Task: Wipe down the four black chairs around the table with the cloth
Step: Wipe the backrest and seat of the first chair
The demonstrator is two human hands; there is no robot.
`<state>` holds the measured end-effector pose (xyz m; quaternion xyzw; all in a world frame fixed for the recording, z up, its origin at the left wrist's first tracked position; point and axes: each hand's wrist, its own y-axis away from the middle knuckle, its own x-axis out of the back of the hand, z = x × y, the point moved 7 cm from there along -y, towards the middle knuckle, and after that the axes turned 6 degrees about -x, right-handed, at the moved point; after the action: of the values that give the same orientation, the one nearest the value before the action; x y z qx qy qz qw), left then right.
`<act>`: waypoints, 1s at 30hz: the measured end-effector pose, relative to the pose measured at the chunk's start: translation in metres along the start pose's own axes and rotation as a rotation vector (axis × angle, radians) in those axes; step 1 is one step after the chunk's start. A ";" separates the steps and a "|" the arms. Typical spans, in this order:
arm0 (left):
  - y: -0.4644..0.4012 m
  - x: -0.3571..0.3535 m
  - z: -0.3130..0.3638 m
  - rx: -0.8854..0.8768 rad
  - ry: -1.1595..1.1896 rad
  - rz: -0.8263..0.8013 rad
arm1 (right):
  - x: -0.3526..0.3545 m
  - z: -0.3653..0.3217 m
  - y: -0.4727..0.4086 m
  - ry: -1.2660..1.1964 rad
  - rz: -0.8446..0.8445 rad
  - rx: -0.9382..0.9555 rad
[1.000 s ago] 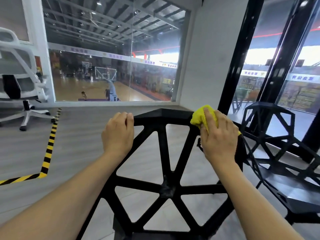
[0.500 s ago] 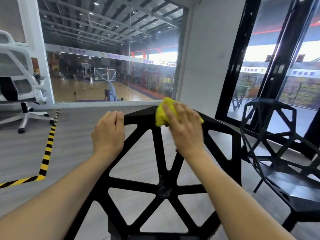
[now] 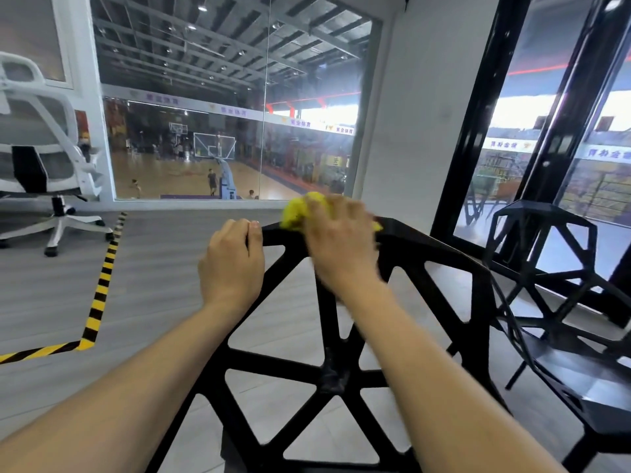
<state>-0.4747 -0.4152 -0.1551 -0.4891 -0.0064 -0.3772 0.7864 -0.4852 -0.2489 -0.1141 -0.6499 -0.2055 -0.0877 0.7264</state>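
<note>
Pressing crumpled yellow cloth [image 3: 296, 213], faceted black chair [image 3: 440, 257]

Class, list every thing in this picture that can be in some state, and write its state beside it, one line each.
left hand: grips the top rail of the near chair
right hand: presses the cloth on that rail, blurred
yellow cloth: bunched under the right hand
near black chair: upright, its back to the camera
second black chair: upright, untouched
white office chair: upright, unoccupied
</note>
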 end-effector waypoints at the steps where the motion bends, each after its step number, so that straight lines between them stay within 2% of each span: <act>1: 0.000 0.000 -0.002 0.013 -0.013 -0.001 | -0.005 -0.028 0.001 -0.072 -0.023 0.058; 3: 0.000 0.003 -0.006 0.024 -0.030 0.019 | -0.008 -0.055 0.004 -0.134 -0.032 0.114; 6: 0.000 0.005 -0.007 0.017 -0.046 0.068 | -0.004 -0.009 0.008 -0.028 0.030 0.118; 8: -0.001 0.003 -0.004 0.003 -0.047 0.077 | 0.004 0.058 0.015 0.113 0.067 -0.036; 11: -0.002 0.000 -0.004 0.001 -0.042 0.070 | 0.026 0.140 0.038 0.207 0.028 -0.217; 14: -0.003 -0.002 -0.003 -0.002 -0.033 0.059 | 0.049 0.178 0.057 0.191 0.051 -0.470; 16: -0.002 -0.003 -0.001 -0.003 -0.021 0.054 | 0.049 0.172 0.055 0.187 0.063 -0.540; 20: -0.002 -0.004 -0.001 -0.019 0.024 0.044 | 0.015 0.102 0.022 0.131 0.017 -0.314; 26: -0.002 -0.002 -0.007 -0.012 0.086 0.070 | -0.010 -0.031 0.000 -0.196 0.011 0.126; 28: -0.003 -0.003 -0.008 -0.021 0.101 0.066 | -0.013 -0.036 0.001 -0.155 0.018 0.226; 30: -0.003 -0.004 -0.010 -0.030 0.111 0.061 | -0.013 -0.001 0.005 -0.042 0.049 0.198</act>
<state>-0.4825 -0.4212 -0.1596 -0.4791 0.0580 -0.3795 0.7893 -0.4945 -0.2505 -0.1237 -0.5814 -0.2123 -0.0354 0.7846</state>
